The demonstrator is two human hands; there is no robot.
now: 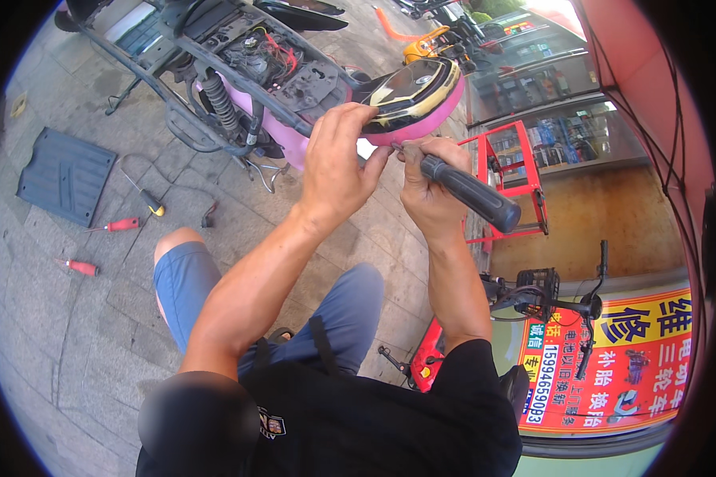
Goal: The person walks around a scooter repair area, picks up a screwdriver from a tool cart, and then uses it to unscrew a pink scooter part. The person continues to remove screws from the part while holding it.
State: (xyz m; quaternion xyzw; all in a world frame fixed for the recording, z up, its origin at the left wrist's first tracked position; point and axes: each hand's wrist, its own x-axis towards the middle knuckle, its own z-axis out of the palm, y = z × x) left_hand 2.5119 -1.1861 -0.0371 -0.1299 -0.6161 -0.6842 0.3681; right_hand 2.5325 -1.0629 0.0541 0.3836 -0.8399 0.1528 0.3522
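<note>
My left hand (340, 163) is curled at the near edge of a scooter's dashboard cover (410, 91), which is black and cream with a pink shell below. Its fingertips press on the rim, and the thumb reaches towards my right fingers. A small metal piece (397, 147) shows between the thumb and my right hand. Closed beside the inner end of a black handlebar grip (473, 191), my right hand (433, 187) pinches that piece; its shape is mostly hidden. Beyond lies the scooter frame (254, 67), stripped open, with wiring (274, 56) and a shock spring (216, 99) exposed.
On the paving at left lie a dark panel (68, 175), two red-handled screwdrivers (122, 225) and a yellow-black screwdriver (149, 201). A red metal stand (525, 171) stands to the right before a shop front. Another vehicle's handlebar with a basket (538, 290) is nearby.
</note>
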